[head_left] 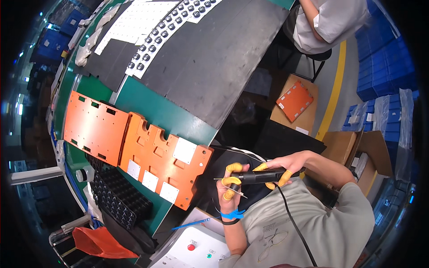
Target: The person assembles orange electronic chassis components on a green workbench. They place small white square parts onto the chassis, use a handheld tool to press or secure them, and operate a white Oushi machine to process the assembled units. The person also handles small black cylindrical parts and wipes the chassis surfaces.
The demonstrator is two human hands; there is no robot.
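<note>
A black electric screwdriver (259, 176) with a cord lies across my lap, its thin tip pointing left. Around its rear half wraps my right hand (288, 166), yellow covers on the fingertips. My left hand (229, 192), also with yellow finger covers, is closed at the front end of the tool. A thin metal rod (241, 194) sticks out from between the left fingers; its other end is hidden. On the left wrist is a blue strap (232, 215). To the left of my hands, an orange fixture block (154, 147) with white square plates rests on the green bench.
An orange plate (96, 127) adjoins the block. Black trays (120, 196) lie in front of it. Round black parts on white strips (154, 42) lie on a black mat (201, 58). A white control box (192, 248) stands near my left elbow. Another person (330, 22) sits at far right.
</note>
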